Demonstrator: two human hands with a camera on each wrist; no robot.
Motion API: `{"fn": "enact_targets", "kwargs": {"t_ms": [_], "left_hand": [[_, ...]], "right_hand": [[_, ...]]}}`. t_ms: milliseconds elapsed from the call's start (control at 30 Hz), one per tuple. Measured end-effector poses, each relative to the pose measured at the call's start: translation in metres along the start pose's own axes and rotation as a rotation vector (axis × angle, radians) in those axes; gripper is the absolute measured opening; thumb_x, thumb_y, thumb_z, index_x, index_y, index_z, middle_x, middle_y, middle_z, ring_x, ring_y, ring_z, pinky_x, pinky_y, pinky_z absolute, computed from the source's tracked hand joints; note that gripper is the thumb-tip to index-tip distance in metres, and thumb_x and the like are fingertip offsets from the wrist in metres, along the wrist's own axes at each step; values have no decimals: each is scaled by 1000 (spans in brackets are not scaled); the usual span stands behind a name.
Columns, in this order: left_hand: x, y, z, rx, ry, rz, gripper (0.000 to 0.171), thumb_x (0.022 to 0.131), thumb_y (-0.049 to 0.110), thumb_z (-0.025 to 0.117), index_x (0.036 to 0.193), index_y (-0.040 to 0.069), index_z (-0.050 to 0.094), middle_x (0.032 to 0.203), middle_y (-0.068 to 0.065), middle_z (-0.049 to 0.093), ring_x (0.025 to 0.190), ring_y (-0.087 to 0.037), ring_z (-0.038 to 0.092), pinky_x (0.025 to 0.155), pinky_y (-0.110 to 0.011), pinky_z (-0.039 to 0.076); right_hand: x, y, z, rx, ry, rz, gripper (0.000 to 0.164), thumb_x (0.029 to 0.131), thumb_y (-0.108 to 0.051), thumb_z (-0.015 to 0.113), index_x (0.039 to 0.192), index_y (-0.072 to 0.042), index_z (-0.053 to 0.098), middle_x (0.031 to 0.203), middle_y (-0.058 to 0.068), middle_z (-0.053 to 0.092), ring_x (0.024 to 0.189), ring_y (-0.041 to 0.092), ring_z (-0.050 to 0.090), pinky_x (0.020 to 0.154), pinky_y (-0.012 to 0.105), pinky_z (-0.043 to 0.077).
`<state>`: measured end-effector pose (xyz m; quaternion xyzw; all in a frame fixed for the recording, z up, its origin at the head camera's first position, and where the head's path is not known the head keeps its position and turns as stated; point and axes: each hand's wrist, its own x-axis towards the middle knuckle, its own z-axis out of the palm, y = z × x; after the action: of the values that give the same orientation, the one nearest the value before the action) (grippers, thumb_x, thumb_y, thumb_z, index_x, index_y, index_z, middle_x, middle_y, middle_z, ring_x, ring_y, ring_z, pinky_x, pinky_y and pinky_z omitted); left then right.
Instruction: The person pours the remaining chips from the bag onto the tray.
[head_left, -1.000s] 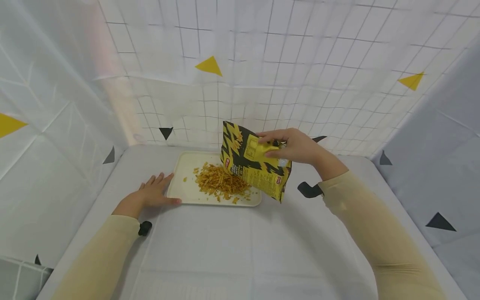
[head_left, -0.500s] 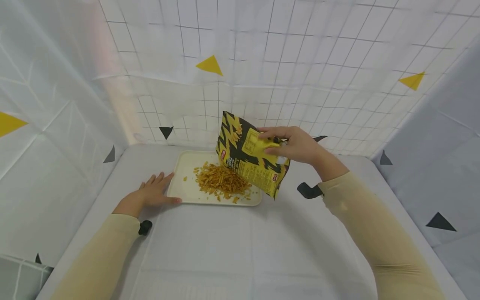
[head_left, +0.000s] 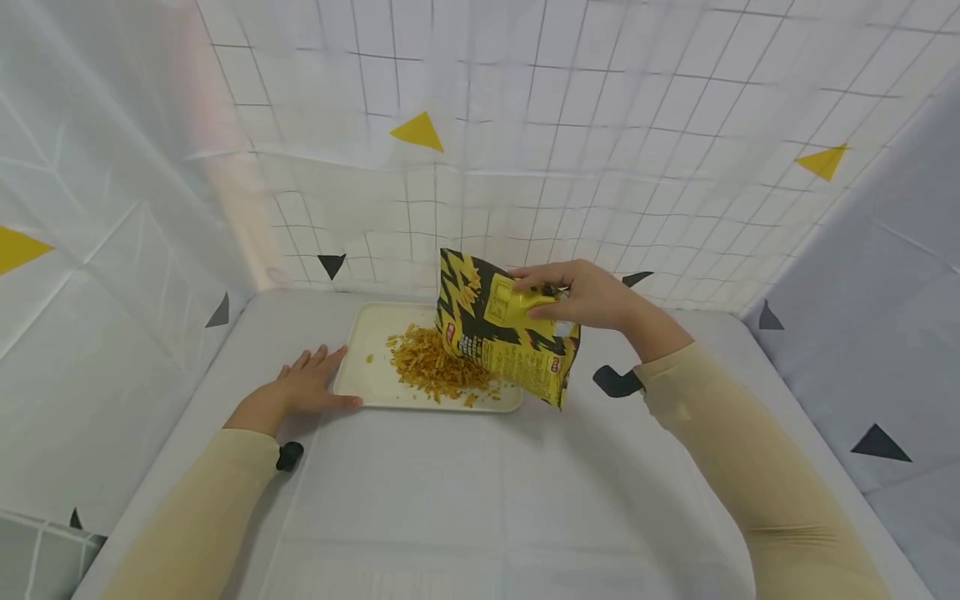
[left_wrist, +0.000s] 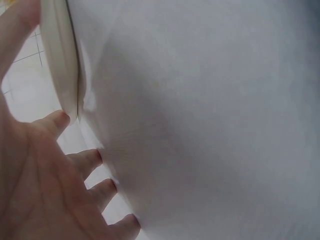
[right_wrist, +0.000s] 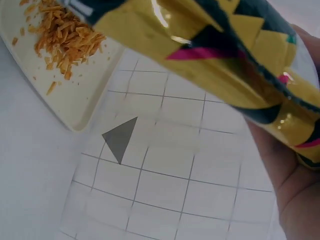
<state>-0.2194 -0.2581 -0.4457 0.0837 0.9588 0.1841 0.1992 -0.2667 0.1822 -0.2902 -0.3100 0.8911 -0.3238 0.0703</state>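
A cream rectangular tray (head_left: 377,379) lies at the back of the table, with a heap of orange-brown snack sticks (head_left: 431,360) on it. My right hand (head_left: 588,293) grips a yellow and black snack bag (head_left: 517,321) between thumb and fingers. The bag is tilted, its lower left side over the heap; its mouth is hidden from above. In the right wrist view the bag (right_wrist: 200,45) crosses the top, near the sticks (right_wrist: 70,40). My left hand (head_left: 303,390) is spread at the tray's left end, thumb and index finger touching the rim (left_wrist: 62,65), other fingers on the table.
A white cloth (head_left: 405,483) covers the table. Behind stands a white sheet (head_left: 495,125) with grid lines, close to the tray's back edge. Side sheets (head_left: 877,333) hang left and right. Dark straps (head_left: 618,381) are at both wrists.
The right hand raised the bag slightly between the first two frames, then lowered it again. The left hand and the tray have stayed in place.
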Motion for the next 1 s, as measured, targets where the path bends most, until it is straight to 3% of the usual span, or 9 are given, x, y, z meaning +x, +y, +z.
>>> {"fn": "enact_targets", "kwargs": {"t_ms": [433,600,1000], "left_hand": [[0,1,1,-6,8,-6,117,81,71,67,160,5,11,161,-35,1,145,-59,-3,110,-76,2],[0,0,1,-8,10,-4,117,81,71,67,161,5,11,161,-35,1,145,-58,-3,110,-76,2],[-1,0,1,-15,16,7,116,82,69,67,160,4,11,160,-35,1,145,-59,-3,110,-76,1]], "right_hand": [[-1,2,-2,54,-12,21,41,86,-33,81,126,-31,71,146,-16,52,128,14,54,95,42,52],[-3,0,-3,52,6,-7,41,87,-31,80,127,-29,71,147,-13,52,133,16,50,102,46,47],[-13,0,-6,62,16,19,39,88,-33,79,126,-29,71,147,-13,53,123,17,58,91,40,53]]}}
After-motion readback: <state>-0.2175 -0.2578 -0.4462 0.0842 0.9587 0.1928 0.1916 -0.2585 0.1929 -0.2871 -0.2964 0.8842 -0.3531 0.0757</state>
